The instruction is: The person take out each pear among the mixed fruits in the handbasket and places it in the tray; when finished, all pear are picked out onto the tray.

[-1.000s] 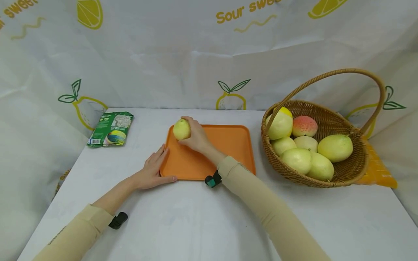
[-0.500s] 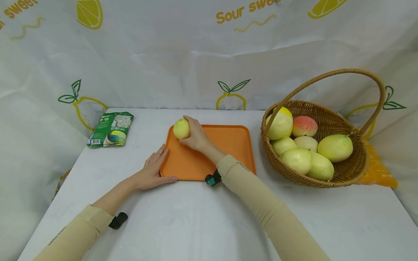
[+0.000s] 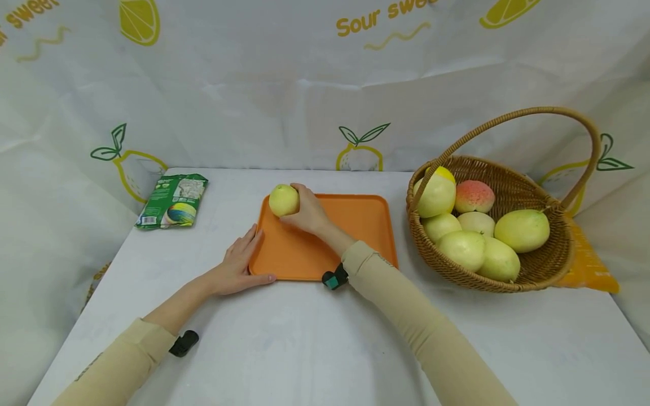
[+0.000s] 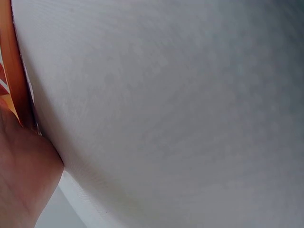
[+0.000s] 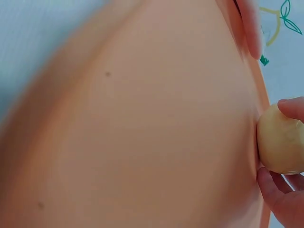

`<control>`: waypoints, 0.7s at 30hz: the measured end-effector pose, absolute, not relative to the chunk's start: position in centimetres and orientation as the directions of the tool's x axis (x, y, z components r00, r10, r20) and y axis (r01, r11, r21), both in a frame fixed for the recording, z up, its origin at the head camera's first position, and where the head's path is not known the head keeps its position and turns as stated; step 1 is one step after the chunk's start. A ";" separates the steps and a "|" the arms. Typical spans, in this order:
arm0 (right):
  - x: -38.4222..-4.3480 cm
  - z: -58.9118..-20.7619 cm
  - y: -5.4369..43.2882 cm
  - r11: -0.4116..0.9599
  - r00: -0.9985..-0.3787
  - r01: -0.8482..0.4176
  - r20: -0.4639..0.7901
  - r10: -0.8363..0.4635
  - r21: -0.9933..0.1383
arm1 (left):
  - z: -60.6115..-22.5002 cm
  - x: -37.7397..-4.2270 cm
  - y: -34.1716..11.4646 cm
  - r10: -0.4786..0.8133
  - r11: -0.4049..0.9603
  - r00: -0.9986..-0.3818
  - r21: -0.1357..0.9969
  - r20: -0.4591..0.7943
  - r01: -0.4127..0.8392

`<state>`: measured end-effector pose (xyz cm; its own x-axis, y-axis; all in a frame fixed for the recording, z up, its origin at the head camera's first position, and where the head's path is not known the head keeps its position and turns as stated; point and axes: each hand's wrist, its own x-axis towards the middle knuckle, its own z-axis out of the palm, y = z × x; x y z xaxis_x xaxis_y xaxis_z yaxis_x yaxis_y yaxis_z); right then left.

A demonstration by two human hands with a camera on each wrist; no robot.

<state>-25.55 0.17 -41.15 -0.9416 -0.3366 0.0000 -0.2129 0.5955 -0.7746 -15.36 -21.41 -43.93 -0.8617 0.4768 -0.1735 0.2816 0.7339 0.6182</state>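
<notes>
An orange rectangular tray [image 3: 355, 225] lies flat on the white table. Over its far left corner, my right hand [image 3: 308, 214] holds a round pale yellow-green fruit [image 3: 283, 200] between thumb and fingers. The right wrist view shows that fruit [image 5: 280, 142] close to the tray's inner wall, with fingertips on two sides of it. My left hand [image 3: 236, 268] rests at the tray's near left corner, fingers straight along the left rim and thumb along the front edge. In the left wrist view, part of the left hand [image 4: 26, 175] appears against the orange rim [image 4: 16, 85].
To the right stands a wicker basket [image 3: 550, 242] with a tall handle, holding several pale green fruits [image 3: 461, 250] and a pink peach [image 3: 474, 196]. An orange packet [image 3: 591, 262] lies partly behind it. A green packet [image 3: 172, 201] lies at the back left. A printed curtain hangs behind.
My right hand and the fruit have shifted very slightly to the right, and the fingers have moved a little on the fruit. The left hand and the tray stay put.
</notes>
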 end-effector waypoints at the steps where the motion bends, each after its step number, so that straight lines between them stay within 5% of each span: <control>1: -25.5 -41.1 0.2 0.594 -0.942 -0.213 0.001 -0.337 -0.776 | -43.9 -15.4 -21.4 0.477 0.734 -0.862 0.618 -0.173 0.282; 21: -24.3 -40.7 1.3 0.536 -0.949 -0.188 0.013 -0.314 -0.823 | -44.0 -15.5 -21.3 0.474 0.748 -0.864 0.595 -0.167 0.295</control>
